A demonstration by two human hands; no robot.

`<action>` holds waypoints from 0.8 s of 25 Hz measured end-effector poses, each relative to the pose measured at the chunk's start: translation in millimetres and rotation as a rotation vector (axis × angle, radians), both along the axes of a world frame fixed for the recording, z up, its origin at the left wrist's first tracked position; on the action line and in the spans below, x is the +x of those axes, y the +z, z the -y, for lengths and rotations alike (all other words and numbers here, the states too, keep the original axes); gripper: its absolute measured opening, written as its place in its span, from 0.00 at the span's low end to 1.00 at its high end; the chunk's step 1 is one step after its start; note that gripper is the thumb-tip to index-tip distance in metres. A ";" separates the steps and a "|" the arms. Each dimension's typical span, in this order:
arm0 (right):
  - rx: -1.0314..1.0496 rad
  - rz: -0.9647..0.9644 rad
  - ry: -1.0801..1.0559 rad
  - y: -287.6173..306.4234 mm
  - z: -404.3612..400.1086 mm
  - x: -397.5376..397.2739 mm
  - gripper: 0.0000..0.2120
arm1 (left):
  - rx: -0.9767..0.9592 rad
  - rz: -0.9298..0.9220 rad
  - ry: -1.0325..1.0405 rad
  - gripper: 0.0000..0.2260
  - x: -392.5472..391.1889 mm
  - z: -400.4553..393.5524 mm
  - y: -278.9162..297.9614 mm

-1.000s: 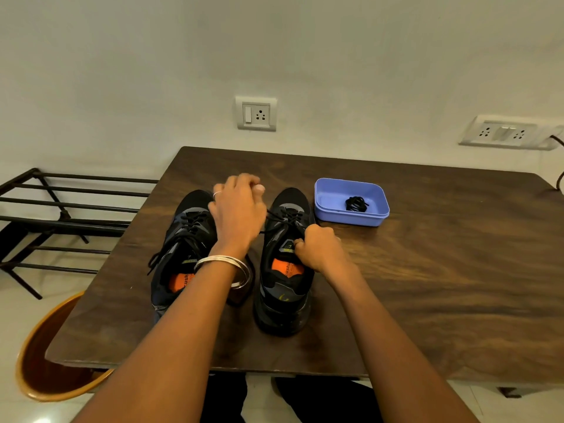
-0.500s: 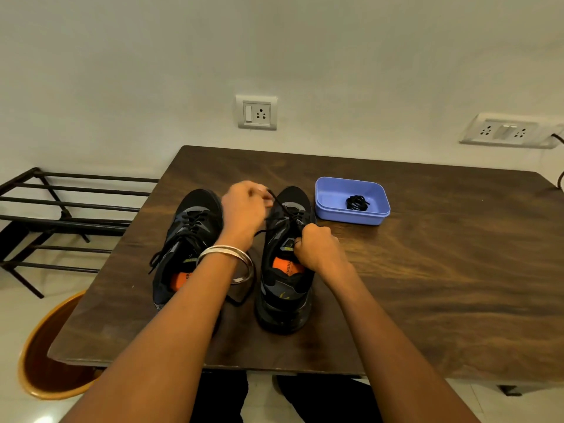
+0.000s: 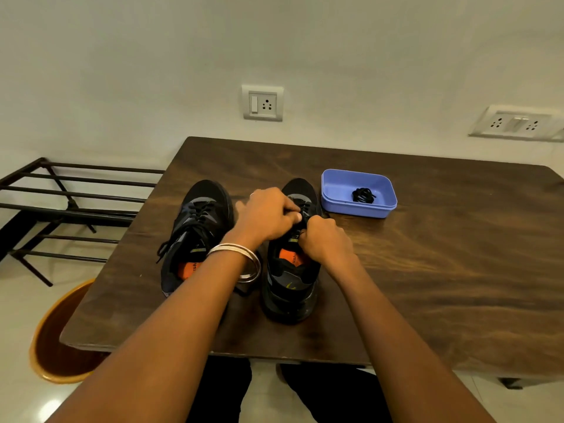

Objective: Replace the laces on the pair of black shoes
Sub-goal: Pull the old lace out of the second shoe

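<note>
Head view: we've got both hands, left hand (image 3: 268, 216) and right hand (image 3: 322, 241), pinching the lace (image 3: 303, 215) over the right shoe (image 3: 293, 270), which runs near-to-far.

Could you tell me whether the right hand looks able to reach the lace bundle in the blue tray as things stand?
Probably yes: the tray is open-topped, nothing lies between it and the right hand, but that hand is pinching the shoe's lace now.

Both forearms are bare, no sleeves. Silver bangles (image 3: 244, 258) circle the left wrist. A ring (image 3: 252, 194) sits on a left finger.
</note>
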State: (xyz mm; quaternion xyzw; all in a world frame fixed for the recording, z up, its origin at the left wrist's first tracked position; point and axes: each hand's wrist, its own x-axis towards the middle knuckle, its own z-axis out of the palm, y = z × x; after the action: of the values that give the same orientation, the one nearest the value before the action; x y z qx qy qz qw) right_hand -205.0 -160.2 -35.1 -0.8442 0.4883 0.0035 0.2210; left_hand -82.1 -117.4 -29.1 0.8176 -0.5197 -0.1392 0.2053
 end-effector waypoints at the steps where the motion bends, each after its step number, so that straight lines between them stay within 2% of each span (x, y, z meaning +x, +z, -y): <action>1: 0.003 -0.001 -0.003 -0.4 0.2 -0.2 0.14 | 0.037 0.096 0.004 0.08 -6.6 3.6 1.6; 5: 0.014 -0.006 0.001 -0.4 0.4 0.2 0.13 | -0.055 0.285 0.105 0.08 -24.9 12.0 0.9; 8: 0.039 0.017 -0.016 0.9 -0.6 0.6 0.12 | -0.034 0.143 0.167 0.09 -22.8 16.1 -5.7; 10: 0.053 0.036 -0.038 -0.4 -0.9 0.3 0.11 | -0.056 -0.102 0.264 0.09 -15.9 17.8 -7.1; 11: 0.057 0.043 -0.044 -0.6 -1.3 0.2 0.10 | -0.143 -0.270 0.310 0.10 -11.7 17.3 -4.3; 13: 0.063 0.054 -0.040 -1.3 -2.2 -0.9 0.09 | -0.452 -0.729 0.405 0.10 -8.3 13.2 10.8; 15: 0.066 0.055 -0.032 -1.0 -2.5 -1.8 0.06 | -0.773 -1.289 0.464 0.10 -9.0 6.3 31.9; 16: 0.065 0.051 -0.029 -0.6 -2.8 -1.7 0.05 | -0.897 -1.477 0.444 0.10 -10.2 2.9 41.2; 17: 0.063 0.045 -0.030 -0.2 -3.1 -1.7 0.06 | -0.977 -1.564 0.423 0.10 -9.8 1.8 44.3; 18: 0.060 0.040 -0.036 -0.8 -2.4 -1.1 0.06 | -1.003 -1.548 0.404 0.10 -10.0 0.7 45.5; 19: 0.057 0.036 -0.042 -1.5 -2.2 -0.3 0.05 | -0.975 -1.415 0.382 0.09 -9.0 0.8 42.8; 20: 0.055 0.034 -0.044 -2.1 -2.1 0.9 0.04 | -0.890 -1.174 0.341 0.08 -7.6 1.2 39.0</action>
State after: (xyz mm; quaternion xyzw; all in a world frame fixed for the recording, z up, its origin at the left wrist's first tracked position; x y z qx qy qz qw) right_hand -204.1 -158.1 -37.2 -0.8269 0.5026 -0.0021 0.2523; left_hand -89.7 -118.6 10.0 0.5183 -0.1985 -0.2951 0.7777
